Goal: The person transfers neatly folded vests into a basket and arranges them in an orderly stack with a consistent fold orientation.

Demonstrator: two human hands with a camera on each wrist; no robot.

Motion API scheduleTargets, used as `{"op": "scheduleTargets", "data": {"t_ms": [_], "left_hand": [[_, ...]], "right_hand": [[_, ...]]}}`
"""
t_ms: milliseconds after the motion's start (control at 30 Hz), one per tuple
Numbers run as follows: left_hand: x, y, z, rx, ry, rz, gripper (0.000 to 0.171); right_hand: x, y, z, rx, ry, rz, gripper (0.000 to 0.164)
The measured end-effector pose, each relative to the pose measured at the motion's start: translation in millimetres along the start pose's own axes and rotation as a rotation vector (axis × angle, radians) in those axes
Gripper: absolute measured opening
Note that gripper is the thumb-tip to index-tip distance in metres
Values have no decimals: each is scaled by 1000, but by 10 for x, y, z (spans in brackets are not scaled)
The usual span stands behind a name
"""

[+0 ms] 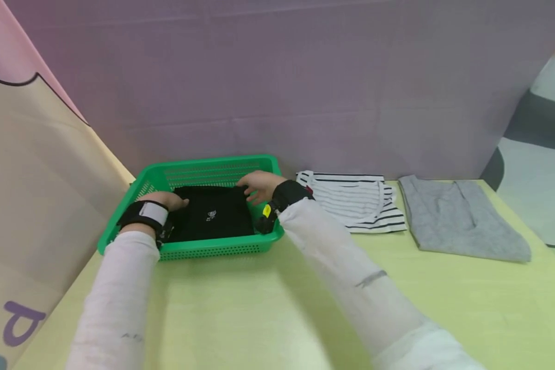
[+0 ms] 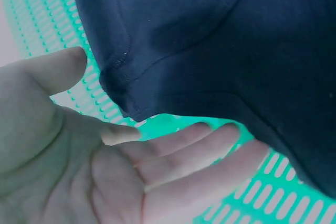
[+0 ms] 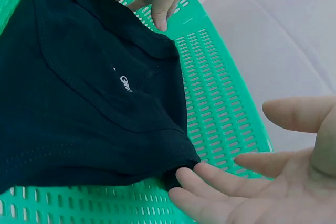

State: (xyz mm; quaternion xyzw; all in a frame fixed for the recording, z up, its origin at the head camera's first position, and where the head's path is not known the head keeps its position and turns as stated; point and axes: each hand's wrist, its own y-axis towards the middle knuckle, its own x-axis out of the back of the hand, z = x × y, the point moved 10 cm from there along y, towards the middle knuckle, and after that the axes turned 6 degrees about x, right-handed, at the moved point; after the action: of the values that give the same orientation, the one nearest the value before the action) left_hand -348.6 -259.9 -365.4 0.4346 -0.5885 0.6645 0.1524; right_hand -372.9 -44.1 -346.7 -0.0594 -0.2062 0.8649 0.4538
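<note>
A folded black garment (image 1: 213, 213) with a small white print lies in a green plastic basket (image 1: 217, 247). At its left side is my left hand (image 1: 163, 199). In the left wrist view, the left hand (image 2: 131, 166) has its thumb apart and its fingers extended, the tips at the garment's edge. My right hand (image 1: 261, 186) is by the far right corner of the garment. The right wrist view shows the right hand (image 3: 262, 182) palm up with spread fingers, some tips touching the cloth corner. Neither hand grips the cloth.
Right of the basket lies a folded white shirt with black stripes (image 1: 351, 200). Farther right is a folded grey garment (image 1: 462, 218). All stand on a pale yellow-green table (image 1: 240, 308). A grey-purple cloth backdrop (image 1: 305, 92) rises behind, with a printed panel (image 1: 41, 180) at the left.
</note>
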Motion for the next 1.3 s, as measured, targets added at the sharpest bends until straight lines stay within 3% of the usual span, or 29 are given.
{"op": "scheduleTargets", "data": {"t_ms": [133,200,367,533,633,767,1033,1300], "left_hand": [[68,-61,-101,-100,9,16,83],[100,-89,-170,-149,-29,29,82],[190,-195,-359,-257,-117,22,75],[359,-342,-517,-288,-268,-92,72],[409,-428,-587,-299,-409,-128,74],[423,-561,-663,-361,-483,-164,77],[434,-891,-824,-475,-562,-191,76],[313,-1088,-981,-570,-687,-250,68]], "right_hand": [[-6,8,40,-10,-30,6,51],[62,169,-7,-3,-44,43,52],[151,230,-10,18,-87,67,48],[62,-289,259,47,-48,11,47],[111,-332,292,86,-23,-21,47],[188,-213,221,154,23,-19,50],[240,-287,199,325,148,89,50],[294,-299,150,409,239,112,48]]}}
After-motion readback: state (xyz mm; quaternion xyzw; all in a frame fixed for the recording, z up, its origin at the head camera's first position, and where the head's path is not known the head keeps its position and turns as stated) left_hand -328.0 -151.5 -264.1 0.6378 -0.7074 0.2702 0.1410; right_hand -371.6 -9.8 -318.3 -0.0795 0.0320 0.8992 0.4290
